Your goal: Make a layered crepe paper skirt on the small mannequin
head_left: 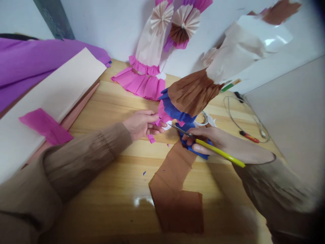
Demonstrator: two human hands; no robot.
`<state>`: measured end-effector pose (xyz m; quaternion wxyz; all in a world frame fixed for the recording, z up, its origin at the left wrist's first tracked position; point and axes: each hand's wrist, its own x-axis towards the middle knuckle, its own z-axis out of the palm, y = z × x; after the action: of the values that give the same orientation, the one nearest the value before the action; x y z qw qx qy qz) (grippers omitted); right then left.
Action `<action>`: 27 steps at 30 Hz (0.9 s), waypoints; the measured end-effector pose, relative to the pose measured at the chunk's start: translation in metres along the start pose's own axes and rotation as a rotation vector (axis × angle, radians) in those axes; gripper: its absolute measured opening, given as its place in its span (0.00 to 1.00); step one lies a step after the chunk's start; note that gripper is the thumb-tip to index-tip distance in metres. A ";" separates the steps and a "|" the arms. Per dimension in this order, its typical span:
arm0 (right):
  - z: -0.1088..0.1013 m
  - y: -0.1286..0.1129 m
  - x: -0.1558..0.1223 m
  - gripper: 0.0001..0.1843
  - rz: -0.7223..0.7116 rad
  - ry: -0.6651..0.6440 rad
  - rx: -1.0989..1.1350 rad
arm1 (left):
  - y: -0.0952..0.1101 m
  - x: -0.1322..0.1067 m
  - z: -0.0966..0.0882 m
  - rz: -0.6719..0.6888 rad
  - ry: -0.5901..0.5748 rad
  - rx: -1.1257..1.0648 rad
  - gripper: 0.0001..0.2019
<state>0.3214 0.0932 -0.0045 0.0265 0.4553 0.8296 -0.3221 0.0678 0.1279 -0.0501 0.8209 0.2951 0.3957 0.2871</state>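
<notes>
My left hand [143, 125] pinches the pink crepe paper edge [164, 113] at the bottom of a doll-like paper figure. Above that edge the figure has a blue layer [175, 108], a gathered brown skirt [194, 91] and a cream upper part [236, 47]. My right hand [208, 140] is closed around scissors [218, 152] with a long yellow handle. Their thin metal tips point left, close to the pink edge and my left fingertips; I cannot tell whether they touch it. Blue crepe paper [184, 130] lies under my right hand, above a folded brown strip [175, 169].
Pink-and-cream paper figure [149, 47] and paper rosette [185, 25] stand by the wall. Purple crepe paper [45, 61], a cream sheet [63, 84] and a pink piece [48, 127] lie left. A tape roll [202, 118], a cable [230, 112] and a red-handled tool [249, 136] lie right.
</notes>
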 end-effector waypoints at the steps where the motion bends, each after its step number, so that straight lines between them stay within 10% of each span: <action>1: 0.000 -0.002 0.000 0.24 -0.005 -0.023 0.005 | 0.000 0.000 0.000 -0.002 -0.004 0.007 0.11; 15: 0.024 -0.057 -0.007 0.22 0.395 -0.018 -0.548 | 0.003 0.001 0.008 -0.038 -0.013 0.048 0.12; 27: 0.023 -0.075 0.009 0.27 0.358 0.010 -0.572 | -0.003 0.001 0.006 -0.030 -0.057 0.096 0.12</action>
<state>0.2529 0.0586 0.0122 0.2053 0.5695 0.7934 -0.0641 0.0744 0.1254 -0.0496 0.8210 0.3361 0.3899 0.2469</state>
